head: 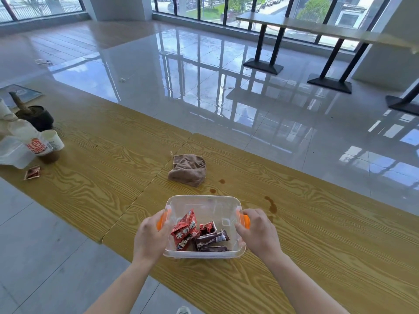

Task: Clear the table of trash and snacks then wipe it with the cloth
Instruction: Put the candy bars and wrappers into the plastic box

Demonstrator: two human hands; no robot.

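A clear plastic box (pixel 205 201) with orange handles sits near the front edge of the wooden table (pixel 317 234). Inside lie a red snack packet (pixel 184 231) and dark brown wrapped bars (pixel 210 240). My left hand (pixel 150 237) grips the box's left side at its orange handle. My right hand (pixel 258 232) grips the right side at the other handle. A crumpled brown cloth (pixel 187 169) lies on the table just beyond the box. Brown spill stains (pixel 271 203) mark the wood to the right of the box.
At the table's far left stand a tipped bottle with a red label (pixel 34 141), a paper cup (pixel 54 139), a clear tub (pixel 13 155), a dark pot (pixel 36 116) and a small red sachet (pixel 32 172). Other tables (pixel 328 30) stand on the glossy floor beyond.
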